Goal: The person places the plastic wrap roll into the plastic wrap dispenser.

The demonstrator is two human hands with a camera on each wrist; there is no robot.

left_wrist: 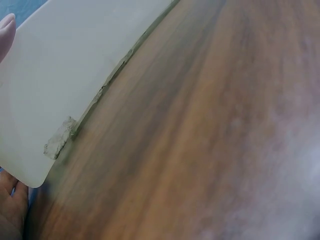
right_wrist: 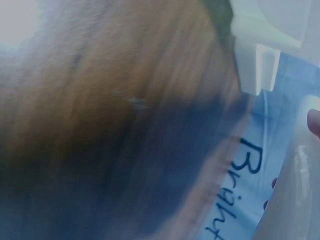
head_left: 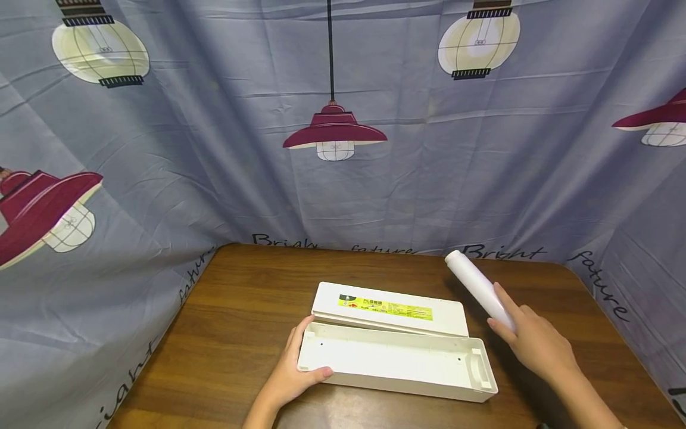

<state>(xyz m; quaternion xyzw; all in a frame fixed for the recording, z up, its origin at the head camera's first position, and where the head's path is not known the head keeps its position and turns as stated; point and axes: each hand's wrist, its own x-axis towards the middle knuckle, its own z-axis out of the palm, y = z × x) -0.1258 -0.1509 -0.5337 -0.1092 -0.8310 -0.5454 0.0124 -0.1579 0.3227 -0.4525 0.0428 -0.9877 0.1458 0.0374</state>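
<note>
We see the tabletop (head_left: 230,333) carrying everything near its front edge, right of middle, so a shove there could send something off that edge. The box base (head_left: 386,357) stands open-side-up along it; knocked at its unheld right end, it might swivel. Its lid (head_left: 396,318) lies just behind, toward the far edge; whether the two are joined we cannot tell, and if they are, tugging the base could drag the lid along. The white roll (head_left: 479,289) is up in the air, pointing toward the far right corner. Our right hand (head_left: 536,342) grips only its near end, so the long free end could dip or twist if that hold slackens. Our left hand (head_left: 292,366) grips the base's left end, thumb over the front wall; easing off would leave the base unsteadied.
</note>
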